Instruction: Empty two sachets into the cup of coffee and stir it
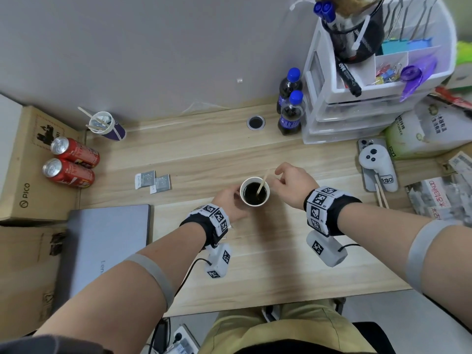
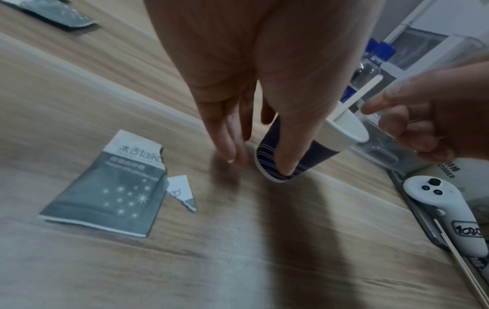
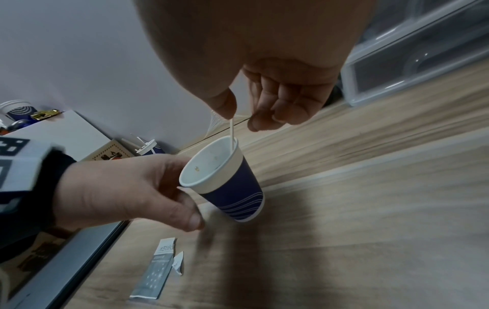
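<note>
The paper cup (image 1: 255, 191) of dark coffee stands on the counter (image 1: 204, 154), light and soft-walled, so it would crush or tip if squeezed; best steadied low on its wall. The left hand (image 1: 229, 203) cradles its side, fingers curled round it. The right hand (image 1: 293, 183) pinches the thin stirrer (image 1: 262, 183) near its top, just above the rim. Two torn sachets (image 1: 153, 182) lie well left of the left grip.

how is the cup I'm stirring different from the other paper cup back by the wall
The coffee cup stands upright, held by the left hand, with dark coffee and one wooden stirrer pinched by the right hand. The far cup leans untouched, holding several sticks. Both are blue paper cups with white rims.
</note>
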Demonstrator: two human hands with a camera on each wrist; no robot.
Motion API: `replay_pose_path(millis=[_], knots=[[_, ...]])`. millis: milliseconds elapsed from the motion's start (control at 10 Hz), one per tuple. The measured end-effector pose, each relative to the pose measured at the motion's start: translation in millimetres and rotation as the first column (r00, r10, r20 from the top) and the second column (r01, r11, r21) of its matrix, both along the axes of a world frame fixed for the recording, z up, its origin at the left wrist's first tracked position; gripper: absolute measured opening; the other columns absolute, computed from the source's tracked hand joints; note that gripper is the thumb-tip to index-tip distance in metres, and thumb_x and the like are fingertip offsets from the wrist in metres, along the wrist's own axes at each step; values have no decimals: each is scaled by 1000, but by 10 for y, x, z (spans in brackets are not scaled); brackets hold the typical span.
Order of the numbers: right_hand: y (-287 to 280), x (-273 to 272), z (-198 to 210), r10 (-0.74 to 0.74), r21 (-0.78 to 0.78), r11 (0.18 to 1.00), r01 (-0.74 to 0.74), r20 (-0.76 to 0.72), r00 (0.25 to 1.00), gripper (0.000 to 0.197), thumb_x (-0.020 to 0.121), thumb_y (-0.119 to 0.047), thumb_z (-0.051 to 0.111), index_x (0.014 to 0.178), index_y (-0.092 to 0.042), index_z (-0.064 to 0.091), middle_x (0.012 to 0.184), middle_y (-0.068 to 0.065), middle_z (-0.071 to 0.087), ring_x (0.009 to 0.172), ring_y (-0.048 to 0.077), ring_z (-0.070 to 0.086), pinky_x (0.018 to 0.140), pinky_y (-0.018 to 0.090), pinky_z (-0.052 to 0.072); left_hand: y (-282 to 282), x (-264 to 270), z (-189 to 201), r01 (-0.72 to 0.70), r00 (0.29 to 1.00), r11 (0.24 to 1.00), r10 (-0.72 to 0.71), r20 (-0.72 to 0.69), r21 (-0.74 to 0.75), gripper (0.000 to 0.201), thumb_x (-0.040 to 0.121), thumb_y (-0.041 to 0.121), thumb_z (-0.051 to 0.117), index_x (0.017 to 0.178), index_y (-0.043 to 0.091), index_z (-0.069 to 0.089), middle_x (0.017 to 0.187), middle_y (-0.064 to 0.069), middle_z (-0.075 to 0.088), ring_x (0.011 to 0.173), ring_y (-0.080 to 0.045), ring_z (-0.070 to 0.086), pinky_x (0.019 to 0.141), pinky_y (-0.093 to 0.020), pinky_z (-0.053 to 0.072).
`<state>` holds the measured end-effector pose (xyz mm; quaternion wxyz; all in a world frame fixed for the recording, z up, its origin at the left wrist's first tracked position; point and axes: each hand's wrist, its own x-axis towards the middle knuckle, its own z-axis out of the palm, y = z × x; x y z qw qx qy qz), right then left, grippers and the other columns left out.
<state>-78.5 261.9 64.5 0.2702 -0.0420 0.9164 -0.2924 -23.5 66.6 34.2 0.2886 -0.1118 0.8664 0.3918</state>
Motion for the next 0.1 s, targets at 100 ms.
replay_pose_path(millis=[100], knots=[[109,3,97,18,37,999,-19,36,999,32,93,-35,49,115,-14,58,105,7,68,91,26,63,81,35,52,-77,92,171,56,991,992,-41,127,-116,40,75,24,75,113,20,63,93,4,66,86,-17,64,73,-26,53]])
